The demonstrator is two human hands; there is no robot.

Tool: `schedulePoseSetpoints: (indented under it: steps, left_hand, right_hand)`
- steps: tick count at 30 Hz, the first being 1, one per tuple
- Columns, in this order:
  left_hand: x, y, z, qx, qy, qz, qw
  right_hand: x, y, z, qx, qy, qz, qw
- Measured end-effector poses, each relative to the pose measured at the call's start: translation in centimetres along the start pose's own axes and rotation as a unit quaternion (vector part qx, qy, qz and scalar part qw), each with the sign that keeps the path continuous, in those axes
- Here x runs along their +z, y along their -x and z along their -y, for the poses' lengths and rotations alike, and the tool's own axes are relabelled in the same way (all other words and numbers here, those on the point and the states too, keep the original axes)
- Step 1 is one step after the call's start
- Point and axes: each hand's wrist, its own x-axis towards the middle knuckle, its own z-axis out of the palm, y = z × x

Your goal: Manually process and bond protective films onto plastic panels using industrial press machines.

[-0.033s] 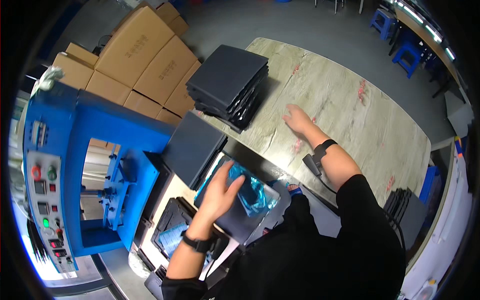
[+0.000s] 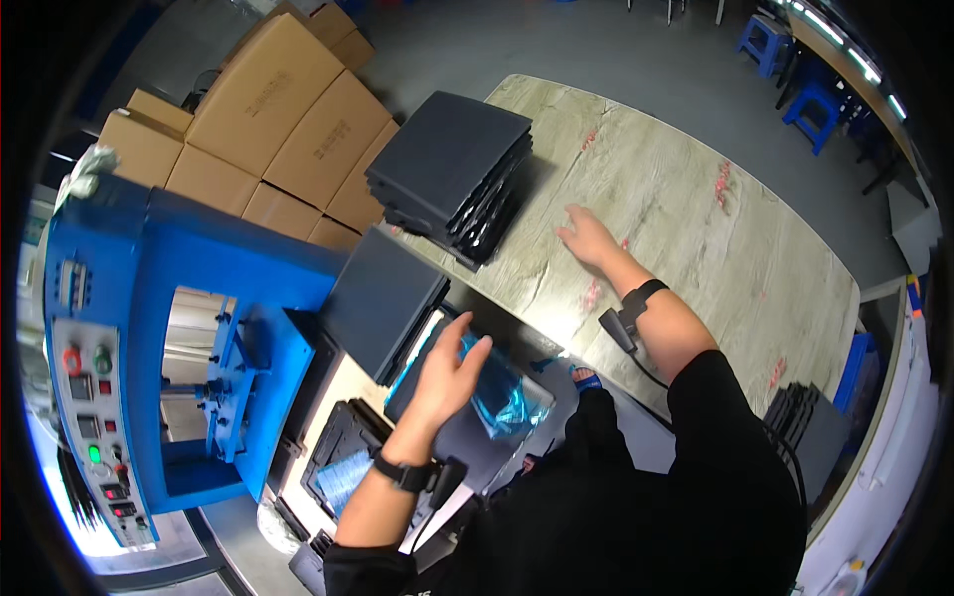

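My left hand (image 2: 449, 377) hovers over a dark flat panel (image 2: 467, 452) with shiny blue film (image 2: 509, 402) on it. Its thumb and fingers are apart, and no object shows between them. On the wood-patterned table, my right hand (image 2: 588, 238) is low over or touching the top, its fingers stretched and holding nothing; I cannot tell if it touches. Left of my left hand lies a pile of dark grey sheets (image 2: 386, 298). Nearer to me, a black tray (image 2: 343, 437) holds a pale blue striped piece (image 2: 343, 480).
A blue press machine (image 2: 238, 233) with a button panel (image 2: 89, 397) stands at the left. Brown cartons (image 2: 263, 89) are stacked behind it. A tall stack of dark panels (image 2: 452, 159) sits on the table (image 2: 676, 228). More dark panels (image 2: 805, 427) lean at the right.
My left hand has shifted slightly to the right and up, its fingers still apart. My right hand stays at nearly the same spot on the table.
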Motion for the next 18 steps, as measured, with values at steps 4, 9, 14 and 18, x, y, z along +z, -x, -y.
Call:
schedulePoseSetpoints:
  steps: [4,9,14,18]
  left_hand:
    - [4.0,-10.7,0.7,-0.182,0.036,0.074,0.980]
    - [7.1,-19.1,6.1,-0.198,-0.372,0.051,0.905]
    - [7.2,-21.7,8.4,-0.239,-0.365,-0.045,0.899]
    - [8.1,-22.6,10.2,-0.184,0.076,-0.252,0.947]
  right_hand:
    - [2.8,-5.0,-2.2,0.083,-0.158,0.049,0.983]
    - [2.8,-10.2,-2.6,-0.005,0.072,0.023,0.997]
    - [3.8,-12.5,-4.6,-0.042,0.139,-0.015,0.989]
    - [5.0,-15.4,-6.4,0.085,-0.304,0.023,0.949]
